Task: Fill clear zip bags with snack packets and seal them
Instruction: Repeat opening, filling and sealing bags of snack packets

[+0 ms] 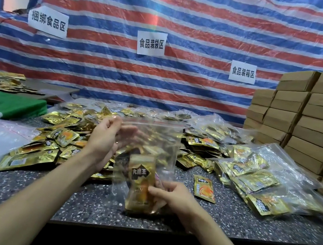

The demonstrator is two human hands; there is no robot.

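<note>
The right hand (167,194) pinches gold snack packets (141,183) through the bottom of the clear zip bag (163,144), held upright over the speckled counter (78,198), while the left hand (103,135), fingers curled, seems to grip its top corner, where a slip could let the unsealed bag sag and spill packets.

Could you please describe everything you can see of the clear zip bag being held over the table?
The clear zip bag is thin, see-through, crinkled plastic with a red line along its top edge. It is held upright above the speckled table. The left hand grips its upper left edge and the right hand pinches its lower part. Gold snack packets stand inside at the bottom, one showing a black label. Whether the zip is closed cannot be told.
</note>
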